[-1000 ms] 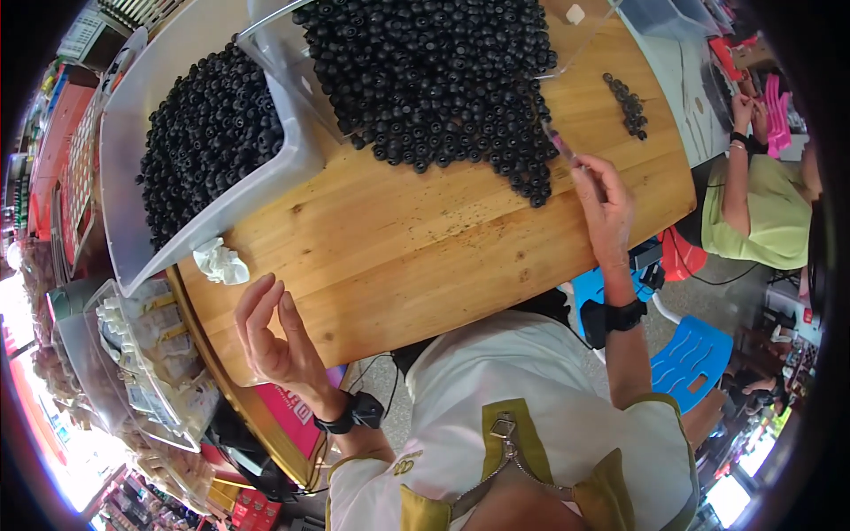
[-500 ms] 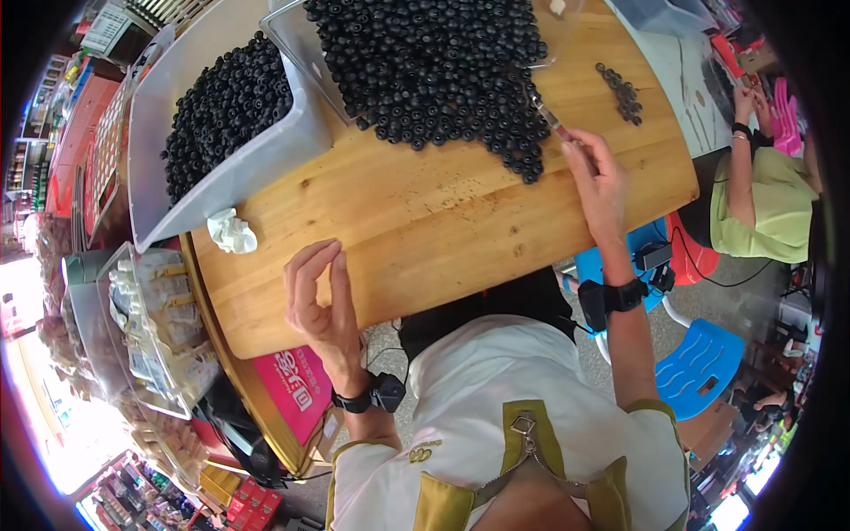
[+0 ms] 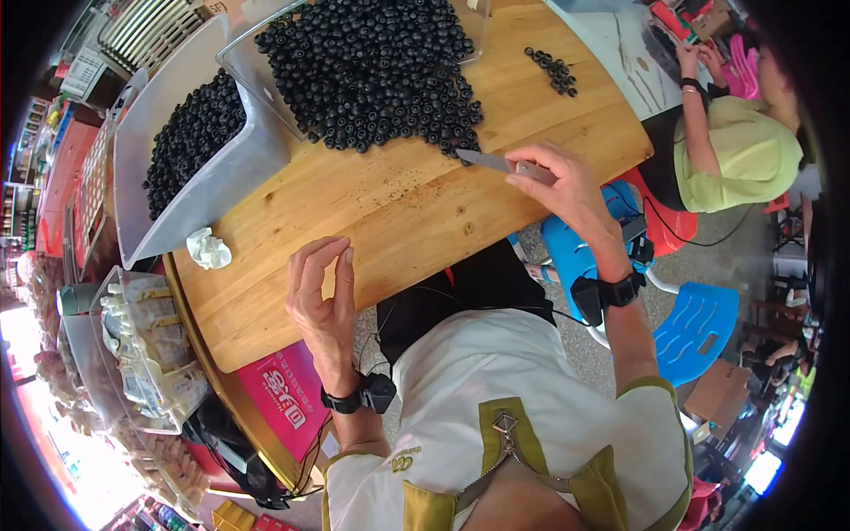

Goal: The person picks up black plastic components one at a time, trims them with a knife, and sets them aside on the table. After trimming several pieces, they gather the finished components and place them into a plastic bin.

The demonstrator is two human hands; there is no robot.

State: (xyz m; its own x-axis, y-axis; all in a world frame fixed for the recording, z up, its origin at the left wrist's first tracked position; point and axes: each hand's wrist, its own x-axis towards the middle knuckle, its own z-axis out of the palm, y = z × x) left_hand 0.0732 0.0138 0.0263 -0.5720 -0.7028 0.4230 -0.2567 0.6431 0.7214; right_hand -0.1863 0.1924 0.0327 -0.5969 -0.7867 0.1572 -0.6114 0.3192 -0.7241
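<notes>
Pinched between thumb and fingers, the small knife (image 3: 496, 163) sits in the right hand (image 3: 560, 181), its blade pointing left, the tip just touching the near edge of the pile of dark round berries (image 3: 376, 71) on the wooden table (image 3: 398, 212). The knife's long axis runs left to right, roughly along the pile's near edge. The left hand (image 3: 320, 296) hovers over the near table edge, thumb and forefinger drawn close together; whether they pinch a berry cannot be told. The right hand is the nearer to the pile. Far left, a grey tray (image 3: 221, 181) holds more berries, with a crumpled tissue (image 3: 209, 249) just beside its near corner.
</notes>
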